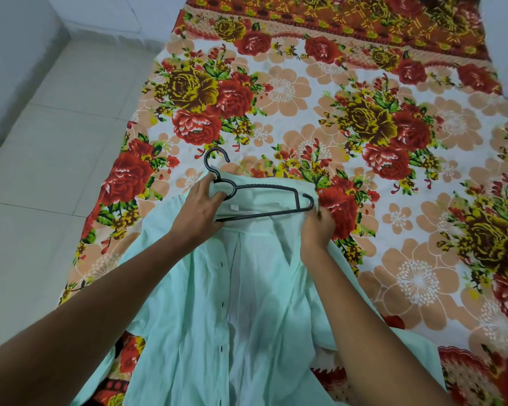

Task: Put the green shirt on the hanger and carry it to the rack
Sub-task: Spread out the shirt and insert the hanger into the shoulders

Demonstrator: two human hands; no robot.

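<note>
A pale green button shirt (217, 303) lies open on the bed, collar away from me. A black plastic hanger (266, 202) sits at the collar, its hook pointing up and left over the bedsheet. My left hand (201, 208) grips the hanger near its neck together with the collar cloth. My right hand (317, 227) pinches the shirt's right shoulder fabric beside the hanger's right end. The hanger's left arm is hidden under my left hand and the cloth.
The bed (408, 253) carries a floral sheet in red, orange and white and fills most of the view. White floor tiles (56, 171) lie to the left, with a pale wall (18, 54) at the far left. No rack is in view.
</note>
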